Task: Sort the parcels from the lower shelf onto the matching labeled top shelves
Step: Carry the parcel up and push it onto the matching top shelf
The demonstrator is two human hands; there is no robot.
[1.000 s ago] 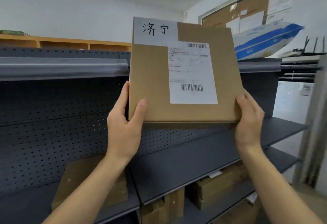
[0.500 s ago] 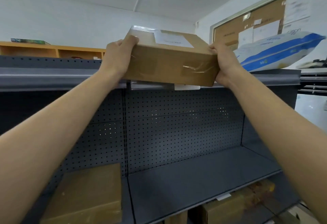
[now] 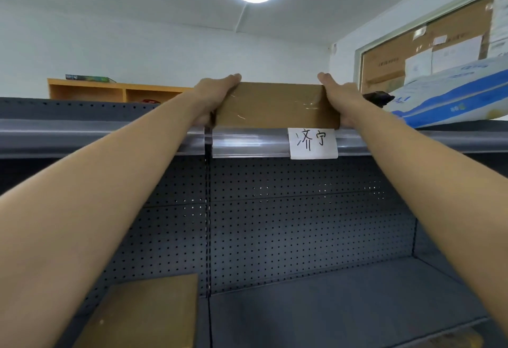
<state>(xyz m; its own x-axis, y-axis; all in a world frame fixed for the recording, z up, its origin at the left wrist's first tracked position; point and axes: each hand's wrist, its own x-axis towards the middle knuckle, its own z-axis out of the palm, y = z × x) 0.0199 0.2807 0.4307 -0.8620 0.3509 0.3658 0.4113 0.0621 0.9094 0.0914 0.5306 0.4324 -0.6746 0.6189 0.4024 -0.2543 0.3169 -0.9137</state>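
On the dark top shelf [image 3: 110, 138], right above its handwritten label [image 3: 313, 142], the cardboard parcel [image 3: 275, 105] rests flat — left hand [image 3: 217, 92] and right hand [image 3: 336, 92] clamp its ends, fingers pressed together — seemingly seating it squarely.

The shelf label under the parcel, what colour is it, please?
White with black handwriting, the label shows in the head view.

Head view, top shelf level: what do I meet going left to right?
Wooden cubby → left hand → cardboard parcel → right hand → blue-and-white bag.
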